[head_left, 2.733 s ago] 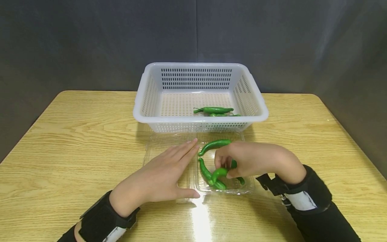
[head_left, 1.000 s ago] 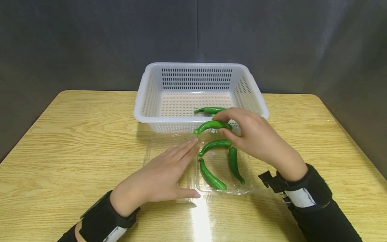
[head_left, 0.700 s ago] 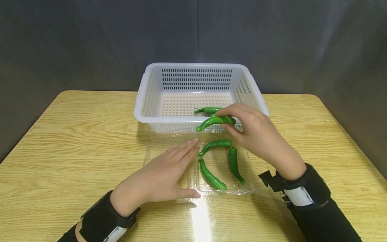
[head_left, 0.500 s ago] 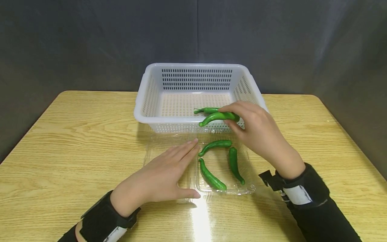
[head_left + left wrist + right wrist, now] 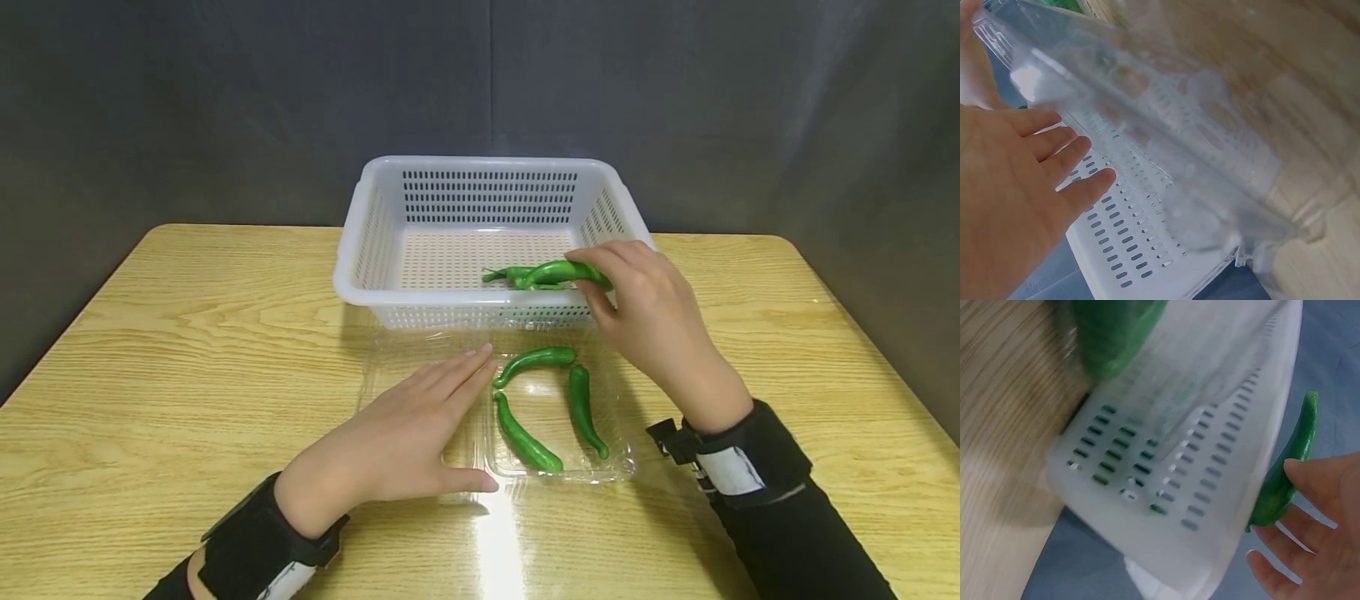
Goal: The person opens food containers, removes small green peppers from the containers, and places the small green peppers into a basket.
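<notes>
Between thumb and fingers my right hand [image 5: 648,312] pinches a curved green chili pepper [image 5: 561,271], at the basket's near right rim. In the right wrist view this pepper [image 5: 1288,465] shows beside the basket wall. My left hand [image 5: 401,437] is spread over the left half of a clear plastic clamshell box [image 5: 558,477], fingers straight. Three more green chilies lie in the box's right half: an upper one [image 5: 536,360], a right one [image 5: 582,408] and a left one [image 5: 525,442]. Other chilies [image 5: 498,273] lie in the basket, partly hidden behind the held one.
The white slotted basket [image 5: 420,297] stands behind the clamshell box on a wood-grain table [image 5: 202,358]. A dark cloth wall [image 5: 247,108] rises behind the table. The clear box wall [image 5: 1210,212] crosses much of the left wrist view.
From inside the clamshell box, my right hand has lifted the chili up and away to the basket's rim, then slightly right and over it. My left hand has stayed in place.
</notes>
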The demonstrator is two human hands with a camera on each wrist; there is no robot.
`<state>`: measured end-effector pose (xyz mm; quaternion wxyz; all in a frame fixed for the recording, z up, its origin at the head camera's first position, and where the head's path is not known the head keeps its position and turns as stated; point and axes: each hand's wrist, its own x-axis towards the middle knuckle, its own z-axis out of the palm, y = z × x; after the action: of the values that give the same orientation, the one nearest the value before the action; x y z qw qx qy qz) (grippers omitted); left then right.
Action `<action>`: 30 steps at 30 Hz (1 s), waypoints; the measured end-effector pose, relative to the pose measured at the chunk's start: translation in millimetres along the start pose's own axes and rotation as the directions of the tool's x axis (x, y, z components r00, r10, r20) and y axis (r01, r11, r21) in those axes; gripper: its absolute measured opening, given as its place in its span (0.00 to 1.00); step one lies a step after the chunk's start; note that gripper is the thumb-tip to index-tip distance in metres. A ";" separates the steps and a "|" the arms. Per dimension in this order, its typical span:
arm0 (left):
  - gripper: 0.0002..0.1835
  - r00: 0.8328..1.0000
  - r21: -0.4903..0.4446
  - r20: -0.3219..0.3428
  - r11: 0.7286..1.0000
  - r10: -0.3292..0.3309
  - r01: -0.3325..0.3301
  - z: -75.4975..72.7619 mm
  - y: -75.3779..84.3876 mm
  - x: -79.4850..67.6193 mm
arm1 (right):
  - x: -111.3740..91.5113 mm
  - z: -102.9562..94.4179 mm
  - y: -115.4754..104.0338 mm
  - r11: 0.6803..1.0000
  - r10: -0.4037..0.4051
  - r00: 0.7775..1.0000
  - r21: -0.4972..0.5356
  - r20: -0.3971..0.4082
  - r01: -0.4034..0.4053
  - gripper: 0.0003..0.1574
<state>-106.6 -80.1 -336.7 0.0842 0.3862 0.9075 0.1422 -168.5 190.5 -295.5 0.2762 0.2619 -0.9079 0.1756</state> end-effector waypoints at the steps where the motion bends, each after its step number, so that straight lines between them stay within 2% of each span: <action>1: 0.59 1.000 0.001 0.001 1.000 0.000 0.000 0.0 0.0 0.0 | -0.4 0.7 1.6 1.000 -0.001 1.000 -0.008 0.000 0.001 0.18; 11: 0.60 1.000 -0.003 -0.001 1.000 -0.002 0.002 0.5 0.2 0.0 | -2.5 5.7 13.2 1.000 0.019 1.000 -0.024 -0.006 -0.019 0.19; 30: 0.60 1.000 0.003 0.004 1.000 -0.008 0.008 0.9 0.1 -0.3 | -3.4 10.2 17.8 0.998 0.056 0.998 -0.017 0.011 -0.056 0.18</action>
<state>-106.2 -80.1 -337.4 0.0858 0.3828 0.9091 0.1399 -180.5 201.3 -308.6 0.2681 0.2352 -0.9179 0.1739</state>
